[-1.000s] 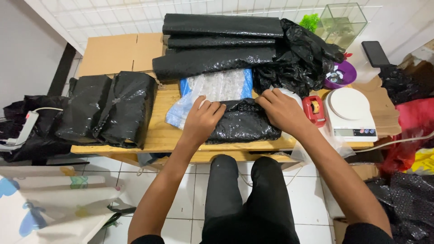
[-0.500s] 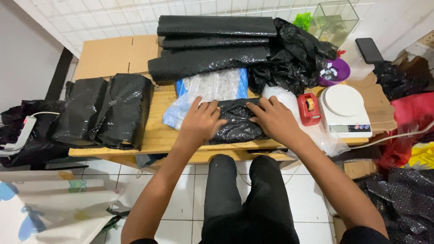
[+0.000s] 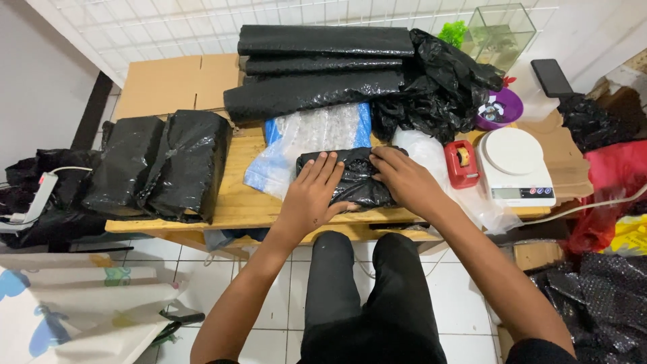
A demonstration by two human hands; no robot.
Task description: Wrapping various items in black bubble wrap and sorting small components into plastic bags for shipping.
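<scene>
Left hand (image 3: 311, 195) slid inward; both grips flat, pressing black parcel (image 3: 354, 178) near table edge (image 3: 202, 226).

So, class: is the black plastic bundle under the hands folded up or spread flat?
Folded up: the black plastic bundle is a compact wad, pressed by left hand and right hand.

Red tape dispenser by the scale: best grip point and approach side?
Grip the red tape dispenser across its two long sides, coming from above. It lies flat, long axis running away from the person, top clear. The white scale crowds its right side, so probably keep the fingers narrow there.
</scene>
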